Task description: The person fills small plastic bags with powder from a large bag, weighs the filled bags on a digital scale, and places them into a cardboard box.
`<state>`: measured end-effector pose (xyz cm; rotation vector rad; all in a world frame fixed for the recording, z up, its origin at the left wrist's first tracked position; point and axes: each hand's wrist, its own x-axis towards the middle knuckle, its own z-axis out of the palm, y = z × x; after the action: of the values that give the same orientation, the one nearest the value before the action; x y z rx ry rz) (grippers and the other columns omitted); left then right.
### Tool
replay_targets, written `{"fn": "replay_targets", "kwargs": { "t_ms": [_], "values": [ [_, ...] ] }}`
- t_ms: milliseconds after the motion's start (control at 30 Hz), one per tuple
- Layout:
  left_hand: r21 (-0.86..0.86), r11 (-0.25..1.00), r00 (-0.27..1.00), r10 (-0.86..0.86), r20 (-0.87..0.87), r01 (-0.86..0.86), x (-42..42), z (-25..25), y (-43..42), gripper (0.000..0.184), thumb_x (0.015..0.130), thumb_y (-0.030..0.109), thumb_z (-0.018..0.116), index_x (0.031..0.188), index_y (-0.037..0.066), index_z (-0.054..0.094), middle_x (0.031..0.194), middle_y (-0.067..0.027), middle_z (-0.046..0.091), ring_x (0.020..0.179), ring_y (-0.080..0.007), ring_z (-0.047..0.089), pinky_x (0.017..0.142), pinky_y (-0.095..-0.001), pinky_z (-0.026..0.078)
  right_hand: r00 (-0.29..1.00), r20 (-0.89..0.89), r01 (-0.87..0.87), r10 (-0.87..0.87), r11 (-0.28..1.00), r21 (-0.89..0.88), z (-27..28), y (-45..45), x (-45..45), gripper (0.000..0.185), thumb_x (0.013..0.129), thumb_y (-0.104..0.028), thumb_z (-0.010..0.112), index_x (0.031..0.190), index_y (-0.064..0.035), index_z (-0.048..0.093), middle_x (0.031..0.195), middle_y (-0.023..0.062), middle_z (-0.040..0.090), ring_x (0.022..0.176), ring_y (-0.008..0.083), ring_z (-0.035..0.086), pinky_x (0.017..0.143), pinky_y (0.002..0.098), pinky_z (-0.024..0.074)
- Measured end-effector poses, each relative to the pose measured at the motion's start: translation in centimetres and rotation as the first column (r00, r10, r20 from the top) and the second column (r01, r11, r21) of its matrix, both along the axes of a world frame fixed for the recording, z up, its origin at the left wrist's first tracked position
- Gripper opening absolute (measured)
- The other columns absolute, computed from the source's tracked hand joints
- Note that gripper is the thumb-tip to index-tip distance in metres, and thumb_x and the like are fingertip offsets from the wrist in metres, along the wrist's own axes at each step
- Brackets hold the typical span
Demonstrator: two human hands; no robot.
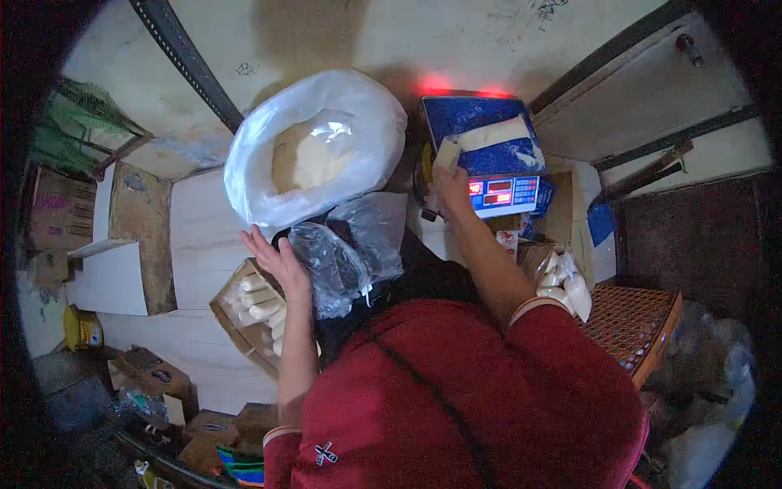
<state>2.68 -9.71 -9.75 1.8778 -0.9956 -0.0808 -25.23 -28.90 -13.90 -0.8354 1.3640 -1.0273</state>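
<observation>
My left hand (281,265) has its fingers spread beside the near rim of a large white plastic sack (244,191). Pale powder (314,159) fills the sack's opening. Over at the scale, my right hand (449,191) is closed around a narrow pale packet (447,153) at the pan's left edge. Another long pale packet (497,133) lies across the blue scale pan (456,112), which has white powder scattered on its right side. Red digits glow on the scale's display (497,196). Clear plastic bags (334,261) are bunched in front of my body, near my left hand.
A cardboard box (236,314) of filled pale packets stands left of my forearm. More filled packets (570,285) sit at right, beside an orange-brown perforated crate (627,326). Boxes (151,375) are piled at lower left. A wall (456,41) rises behind the scale.
</observation>
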Motion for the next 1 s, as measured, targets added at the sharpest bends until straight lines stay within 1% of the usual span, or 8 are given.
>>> {"fn": "replay_targets", "kwargs": {
  "t_ms": [567,667,700,733,833,867,933,1000],
  "values": [
    [-0.008,0.999,0.999,-0.049,-0.003,0.048,0.2,0.1,0.3,0.060,0.091,0.037,0.037,0.138,0.001,0.025,0.145,-0.0271,0.010,0.134,-0.0394,0.013,0.109,-0.0444,0.009,0.788,0.511,0.179,-0.344,0.921,0.345,0.8,-3.8,1.1,0.046,0.086,-0.028,0.056,0.121,-0.0044,0.038,0.107,0.0173,0.048,0.088,0.0373,0.052,0.075,0.0586,0.0448],
    [-0.007,0.999,0.999,-0.050,0.000,0.050,0.0,0.3,0.2,0.059,0.091,0.036,0.037,0.138,0.001,0.025,0.145,-0.0271,0.012,0.134,-0.0393,0.013,0.109,-0.0442,0.009,1.000,0.000,-0.011,0.011,0.998,-0.069,-5.6,-6.7,-0.4,0.043,0.084,-0.028,0.057,0.116,-0.0037,0.040,0.101,0.0165,0.049,0.085,0.0368,0.052,0.076,0.0561,0.0447],
    [-0.006,0.999,0.999,-0.052,0.001,0.052,-0.1,0.4,0.2,0.059,0.091,0.036,0.037,0.138,0.001,0.025,0.145,-0.0271,0.012,0.134,-0.0393,0.013,0.109,-0.0442,0.009,0.911,0.377,0.127,-0.167,0.984,0.128,-3.1,-6.2,0.5,0.047,0.087,-0.029,0.054,0.123,-0.0040,0.035,0.113,0.0188,0.043,0.096,0.0399,0.048,0.080,0.0609,0.0408],
    [0.004,0.999,0.999,-0.050,-0.005,0.050,-0.2,0.5,0.1,0.059,0.091,0.035,0.037,0.138,0.001,0.026,0.145,-0.0272,0.012,0.134,-0.0393,0.013,0.109,-0.0441,0.009,0.650,0.619,0.251,-0.441,0.893,0.373,-0.4,-5.6,1.4,0.051,0.090,-0.030,0.050,0.130,-0.0042,0.030,0.125,0.0212,0.038,0.106,0.0429,0.043,0.085,0.0658,0.0368],
    [0.024,0.999,0.999,-0.044,-0.016,0.044,-0.3,0.7,0.1,0.059,0.091,0.035,0.038,0.138,0.001,0.026,0.144,-0.0273,0.012,0.134,-0.0393,0.014,0.109,-0.0439,0.009,0.644,0.640,0.238,-0.420,0.904,0.354,-2.0,-6.8,0.9,0.050,0.090,-0.032,0.050,0.127,-0.0042,0.031,0.121,0.0217,0.040,0.102,0.0413,0.046,0.083,0.0634,0.0394],
    [0.029,0.999,0.999,-0.038,-0.014,0.038,-0.2,0.6,0.1,0.059,0.091,0.035,0.038,0.138,0.000,0.026,0.144,-0.0274,0.012,0.134,-0.0391,0.014,0.109,-0.0437,0.009,0.755,0.590,0.184,-0.287,0.956,0.229,-4.2,-7.7,0.2,0.050,0.089,-0.032,0.050,0.126,-0.0041,0.031,0.120,0.0218,0.041,0.101,0.0408,0.047,0.083,0.0626,0.0403],
    [0.037,0.999,1.000,-0.029,-0.010,0.029,-0.3,0.4,0.0,0.060,0.091,0.035,0.038,0.138,0.000,0.026,0.144,-0.0275,0.012,0.134,-0.0389,0.013,0.109,-0.0434,0.009,0.989,-0.008,-0.145,0.148,0.958,-0.246,-11.8,-11.1,-2.1,0.050,0.089,-0.034,0.050,0.125,-0.0041,0.032,0.117,0.0221,0.042,0.098,0.0397,0.048,0.082,0.0610,0.0420],
    [0.032,0.999,0.999,-0.041,-0.010,0.041,-0.3,0.3,0.0,0.060,0.091,0.035,0.039,0.138,0.000,0.026,0.144,-0.0276,0.012,0.134,-0.0390,0.013,0.109,-0.0435,0.009,0.968,-0.168,-0.211,0.185,0.966,-0.153,-9.0,-11.0,-2.0,0.050,0.089,-0.035,0.051,0.123,-0.0042,0.033,0.112,0.0224,0.045,0.092,0.0380,0.051,0.080,0.0586,0.0443]
  ]
}}
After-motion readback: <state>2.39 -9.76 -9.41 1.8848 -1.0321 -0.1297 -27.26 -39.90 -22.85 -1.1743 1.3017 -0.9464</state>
